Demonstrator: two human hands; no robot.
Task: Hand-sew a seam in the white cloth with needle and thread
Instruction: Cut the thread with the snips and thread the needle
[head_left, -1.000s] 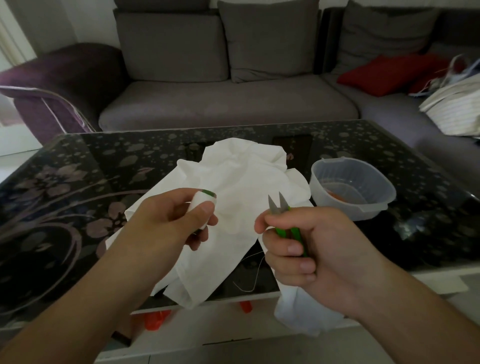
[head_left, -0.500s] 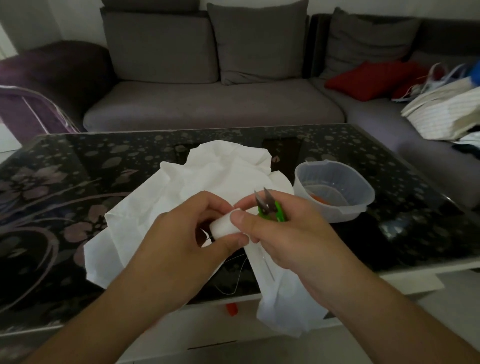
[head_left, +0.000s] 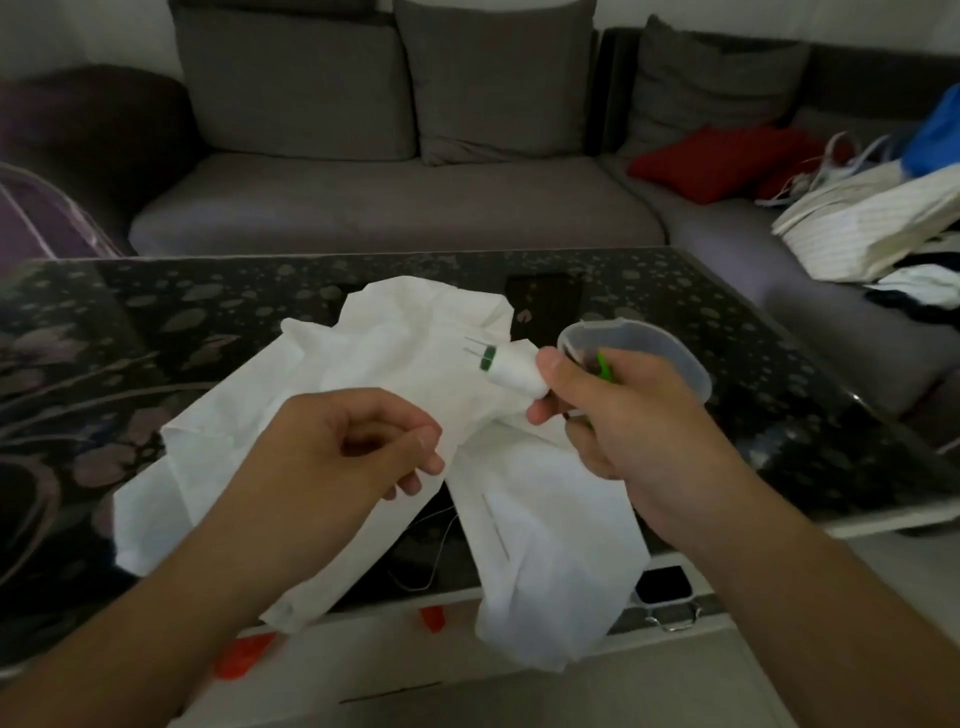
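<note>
The white cloth lies crumpled on the black glass table, with one end hanging over the near edge. My right hand holds a white thread spool with a green end between thumb and fingers, above the cloth. Green snips sit tucked in the same hand, mostly hidden. My left hand hovers over the cloth's near part with fingers curled and thumb meeting forefinger. No thread shows in that pinch. A loose thread lies on the table between my arms. No needle is visible.
A clear plastic tub stands on the table just behind my right hand. A grey sofa runs behind the table, with a red cushion and bags at right. Orange items lie on the shelf below.
The spool passed from my left hand to my right hand, which keeps the snips. My hands met, then separated; my left hand drew back toward me, my right moved toward the tub.
</note>
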